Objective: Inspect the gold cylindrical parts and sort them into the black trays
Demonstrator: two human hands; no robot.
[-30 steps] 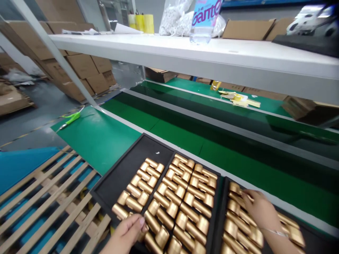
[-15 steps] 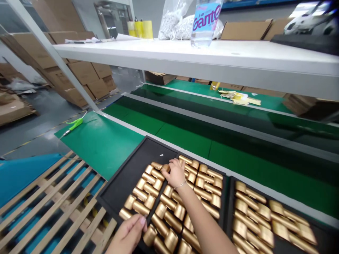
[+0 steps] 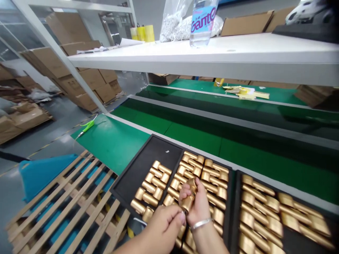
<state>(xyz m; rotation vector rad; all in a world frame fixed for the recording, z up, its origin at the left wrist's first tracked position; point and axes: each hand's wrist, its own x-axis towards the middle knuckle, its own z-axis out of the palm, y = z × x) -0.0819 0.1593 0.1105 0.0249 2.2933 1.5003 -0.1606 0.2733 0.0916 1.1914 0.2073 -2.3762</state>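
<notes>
— Where do things stand at the bench?

— My right hand is curled shut around one short gold metal cylinder cap, lifted just above the black flat tray under my wrists. My left hand has come in close beside it, fingertips pinched onto the cap's near end. So the piece is in the air between both hands, not in a row.

— How much is sorted?

— My judgement: partly. Just past my right knuckles the tray's middle and right columns are packed with gold caps lying side by side. To the left of my hands the column is only half filled, bare black floor showing at its far end, with a small white scrap on it. To the right of my right hand a second black tray carries more caps in loose rows.

— And beyond the trays?

— Green matting on the bench, then a dark green conveyor belt running across. Far left on the mat lies a green-handled tool. Above, a white shelf holds a clear water bottle, yellow tape rolls and cardboard. Off to my left, a wooden pallet on blue sheeting, then stacked brown cartons on the grey floor.
</notes>
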